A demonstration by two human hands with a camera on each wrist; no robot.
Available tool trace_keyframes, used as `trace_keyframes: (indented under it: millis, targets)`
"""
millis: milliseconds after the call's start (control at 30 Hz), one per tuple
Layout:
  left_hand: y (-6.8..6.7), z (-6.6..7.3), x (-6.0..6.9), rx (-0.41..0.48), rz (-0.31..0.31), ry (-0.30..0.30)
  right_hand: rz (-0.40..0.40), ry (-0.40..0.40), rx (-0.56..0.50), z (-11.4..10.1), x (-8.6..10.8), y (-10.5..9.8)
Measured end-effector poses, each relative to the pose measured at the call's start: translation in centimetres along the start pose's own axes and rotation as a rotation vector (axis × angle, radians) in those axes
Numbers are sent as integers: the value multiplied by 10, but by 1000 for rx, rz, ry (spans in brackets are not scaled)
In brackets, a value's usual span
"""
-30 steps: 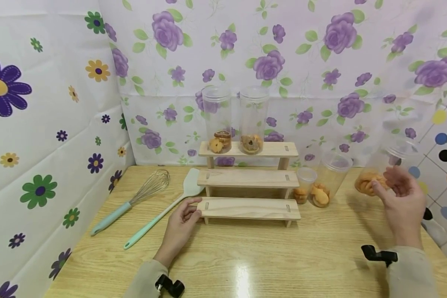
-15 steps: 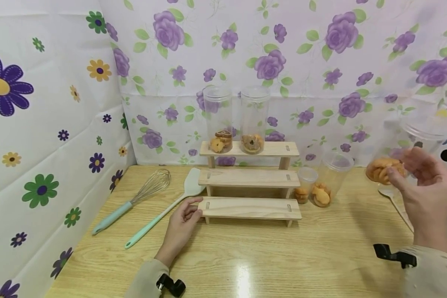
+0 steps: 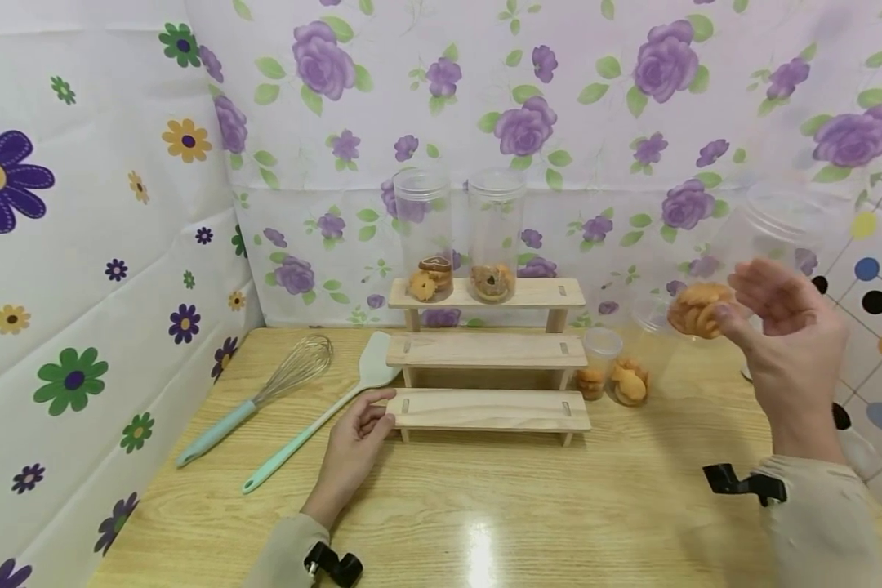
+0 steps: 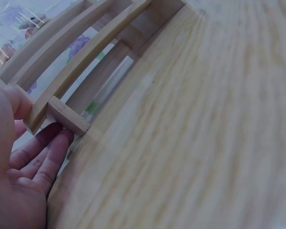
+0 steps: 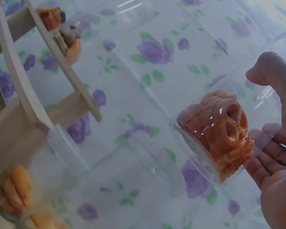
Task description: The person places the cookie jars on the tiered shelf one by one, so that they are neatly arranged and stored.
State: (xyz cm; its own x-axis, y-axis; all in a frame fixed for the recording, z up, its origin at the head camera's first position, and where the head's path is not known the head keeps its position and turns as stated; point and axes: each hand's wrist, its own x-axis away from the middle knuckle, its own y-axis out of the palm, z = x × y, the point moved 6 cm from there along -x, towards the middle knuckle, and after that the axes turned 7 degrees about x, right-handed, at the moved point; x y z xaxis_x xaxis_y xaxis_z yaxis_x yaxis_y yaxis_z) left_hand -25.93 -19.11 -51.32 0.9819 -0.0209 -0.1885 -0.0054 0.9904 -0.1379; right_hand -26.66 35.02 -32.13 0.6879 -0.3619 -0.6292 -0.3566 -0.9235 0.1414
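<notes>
At the right, my right hand (image 3: pixel 797 351) grips a clear jar holding twisted orange-brown pastries (image 3: pixel 701 310), raised above the table and tilted. In the right wrist view the thumb and fingers of the hand (image 5: pixel 276 138) are around the jar, with the pastries (image 5: pixel 219 131) at its bottom. My left hand (image 3: pixel 353 449) pinches the left end of the lowest step of a three-step wooden rack (image 3: pixel 492 410). The left wrist view shows the hand (image 4: pixel 31 157) with its thumb on the step (image 4: pixel 86 59) and fingers by the leg below.
Two clear jars with cookies (image 3: pixel 429 282) (image 3: pixel 492 282) stand on the top step. Right of the rack are a small cup (image 3: pixel 591 380) and a taller jar (image 3: pixel 630 384) with snacks. A whisk (image 3: pixel 257 400) and a spatula (image 3: pixel 375 363) lie at the left.
My right hand has carried the jar first to the right, then back left and higher. The left hand stays on the lowest step.
</notes>
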Motion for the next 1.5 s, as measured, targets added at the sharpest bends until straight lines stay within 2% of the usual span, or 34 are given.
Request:
trace_keyframes:
  millis: [67, 133, 200, 367, 633, 800, 1100, 1367, 1500]
  targets:
    - [-1, 1, 1, -2, 0, 10, -38, 4, -87, 1, -5, 13]
    - [-1, 2, 1, -5, 3, 21, -77, 12, -107, 1, -10, 28]
    - [-2, 3, 1, -7, 5, 27, -122, 14, -83, 2, -14, 44]
    - [-3, 1, 1, -4, 3, 14, -203, 15, 51, 7, -20, 81]
    - [-1, 0, 1, 12, -4, 3, -270, 45, 68, 22, -26, 125]
    - [0, 1, 1, 9, -2, 6, -294, 72, 116, 27, -29, 141]
    - [0, -1, 1, 4, 1, 6, -343, 86, 117, 41, -34, 166]
    - [0, -2, 1, 2, 0, 5, -391, 135, 181, 64, -27, 175]
    - [-2, -2, 1, -5, 0, 9, -404, 156, 169, 70, -26, 177]
